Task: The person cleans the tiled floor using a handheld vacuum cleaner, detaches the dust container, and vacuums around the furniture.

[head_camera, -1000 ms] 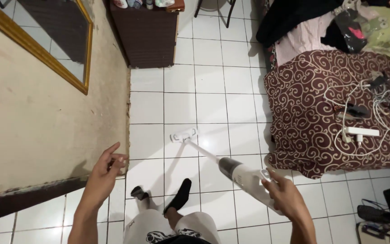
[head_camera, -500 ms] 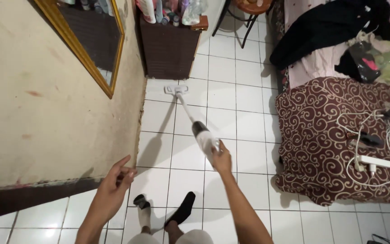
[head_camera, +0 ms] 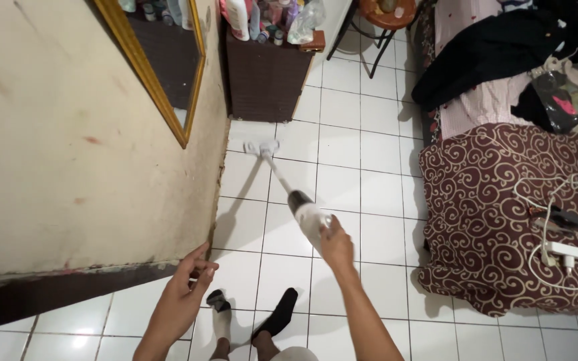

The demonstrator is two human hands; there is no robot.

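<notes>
right hand (head_camera: pixel 336 242): fingers clamped on the handle end of the stick vacuum (head_camera: pixel 300 208), arm stretched forward
stick vacuum: white body with dark middle, slanting away from the person; its head (head_camera: pixel 261 147) sits flat on the floor (head_camera: pixel 362 167) just in front of the cabinet, near the wall
left hand (head_camera: pixel 185 289): holds nothing, fingers loosely apart, hanging by the wall's lower corner, above the feet
feet: one white sock (head_camera: pixel 221 314), one black sock (head_camera: pixel 279 311), standing on the floor tiles at the bottom edge
wall (head_camera: pixel 68 167): cream, stained, dark strip along its base, on the left
mirror (head_camera: pixel 162 60): gold frame, leaning on the wall
cabinet (head_camera: pixel 265 77): dark brown, bottles (head_camera: pixel 249 17) crowded on top
stool (head_camera: pixel 386 17): round, at the far edge of the floor
bed (head_camera: pixel 496 200): right side, maroon swirl cover; white cables (head_camera: pixel 550 220) and a power strip (head_camera: pixel 573 254) on it, dark clothes (head_camera: pixel 490 50) at the far end
</notes>
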